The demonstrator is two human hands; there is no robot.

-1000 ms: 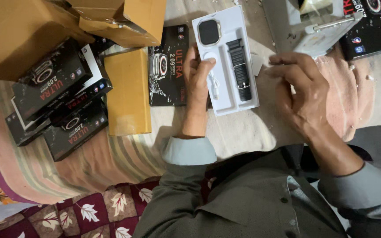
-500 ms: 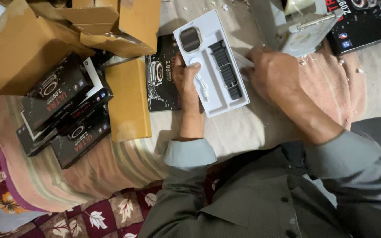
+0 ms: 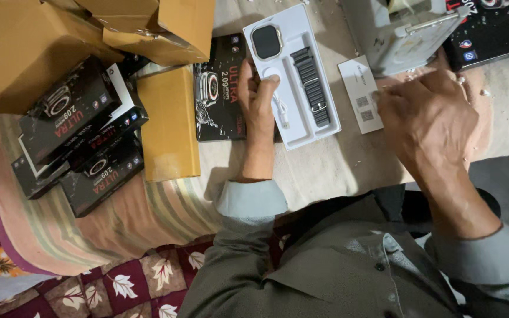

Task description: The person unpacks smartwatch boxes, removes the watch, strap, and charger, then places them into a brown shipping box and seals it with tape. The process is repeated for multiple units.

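A left hand [image 3: 258, 97] grips the left edge of a white moulded plastic tray [image 3: 301, 112] resting on a pale woven cloth [image 3: 325, 168], thumb laid inside beside a round white charger. The tray cradles a square-faced watch [image 3: 265, 42] and a ribbed dark strap [image 3: 311, 85]. The right hand [image 3: 428, 121], fingers curled loosely together and empty, hovers beside a small white paper leaflet [image 3: 361, 94]; glossy black boxes [image 3: 78, 138] and a plain cardboard box [image 3: 168, 121] lie toward the cloth's left edge.

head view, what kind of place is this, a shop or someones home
Probably a home or small reselling spot, not a shop counter: the work is done on a striped cloth and a leaf-print quilt. Stacked black watch boxes and brown cartons surround the left hand holding an open white watch tray.
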